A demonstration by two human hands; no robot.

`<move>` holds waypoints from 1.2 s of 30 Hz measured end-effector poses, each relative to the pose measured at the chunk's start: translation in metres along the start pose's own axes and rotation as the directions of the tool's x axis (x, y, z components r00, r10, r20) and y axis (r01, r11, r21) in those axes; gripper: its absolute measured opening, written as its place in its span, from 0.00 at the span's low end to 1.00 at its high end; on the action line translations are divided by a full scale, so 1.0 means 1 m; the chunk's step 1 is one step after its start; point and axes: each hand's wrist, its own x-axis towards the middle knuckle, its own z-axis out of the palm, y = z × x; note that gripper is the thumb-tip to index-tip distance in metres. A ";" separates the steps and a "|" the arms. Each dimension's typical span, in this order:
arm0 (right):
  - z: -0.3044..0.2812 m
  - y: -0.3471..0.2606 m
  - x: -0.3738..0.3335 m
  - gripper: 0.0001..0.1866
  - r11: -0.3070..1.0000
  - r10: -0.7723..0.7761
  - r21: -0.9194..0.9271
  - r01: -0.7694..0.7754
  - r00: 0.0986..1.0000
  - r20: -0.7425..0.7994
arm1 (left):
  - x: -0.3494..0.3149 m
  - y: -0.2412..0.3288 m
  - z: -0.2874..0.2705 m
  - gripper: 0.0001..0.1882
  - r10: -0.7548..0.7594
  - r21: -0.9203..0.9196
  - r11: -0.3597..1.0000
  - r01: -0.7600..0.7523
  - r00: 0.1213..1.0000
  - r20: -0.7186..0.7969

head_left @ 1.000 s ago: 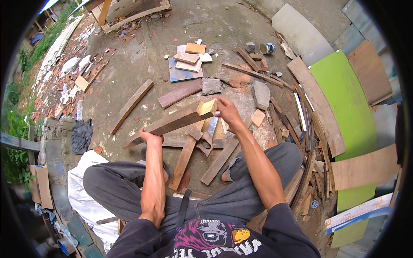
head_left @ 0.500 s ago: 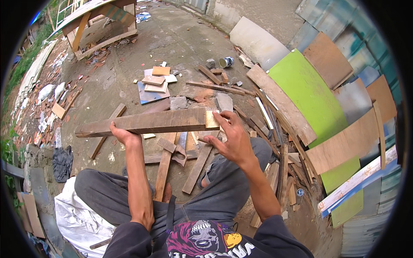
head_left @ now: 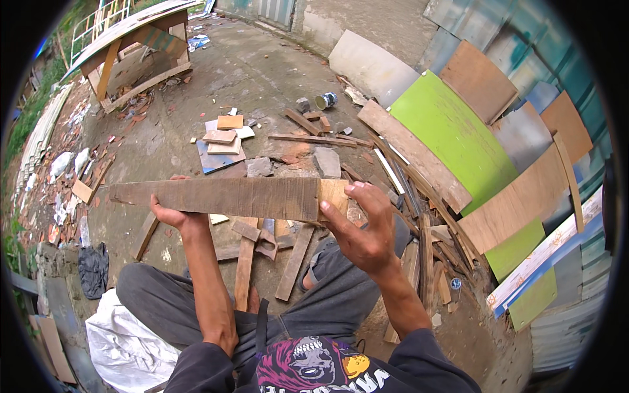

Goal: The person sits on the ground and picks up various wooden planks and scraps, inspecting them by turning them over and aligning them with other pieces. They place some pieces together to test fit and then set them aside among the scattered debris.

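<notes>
A long brown wooden beam (head_left: 229, 198) is held up crosswise above my lap. Its right end is a pale, freshly cut section (head_left: 335, 198). My left hand (head_left: 178, 213) is closed round the beam from below, near its left end, with the fingertips showing behind the top edge. At the pale end, my right hand (head_left: 367, 226) has its thumb and fingers on the wood. Below the beam, a handsaw (head_left: 266, 245) lies among crossed wood strips on the ground, its blade partly hidden. A plank (head_left: 295, 262) slants beside it near my foot.
Small board offcuts (head_left: 223, 141) are stacked on a blue-grey sheet ahead. An open tin (head_left: 325, 100) lies on its side. Wood scraps (head_left: 429, 262) are piled on my right, by leaning panels, one bright green (head_left: 452, 137). A wooden table (head_left: 134, 46) stands far left.
The beam has come closer and turned, so more of its broad side and pale end shows. Both hands have moved with it. The surroundings have shifted slightly left in view.
</notes>
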 end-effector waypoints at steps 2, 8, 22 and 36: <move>-0.001 -0.003 -0.003 0.17 0.999 -0.036 -0.009 0.036 0.998 -0.044 | 0.003 0.002 -0.001 0.30 0.015 0.002 1.000 -0.016 1.000 0.012; 0.002 -0.006 -0.010 0.13 0.992 -0.123 0.011 0.126 0.984 -0.129 | -0.002 0.002 0.004 0.30 0.021 -0.019 1.000 -0.020 1.000 0.016; 0.003 -0.019 0.021 0.33 0.955 0.275 -0.191 -0.229 0.922 0.271 | -0.015 -0.011 0.019 0.33 0.026 0.162 0.987 0.009 0.978 -0.209; 0.125 0.019 -0.064 0.47 0.816 0.545 -0.066 -0.574 0.727 0.418 | 0.012 -0.034 -0.019 0.31 0.190 0.155 0.976 -0.155 0.950 -0.246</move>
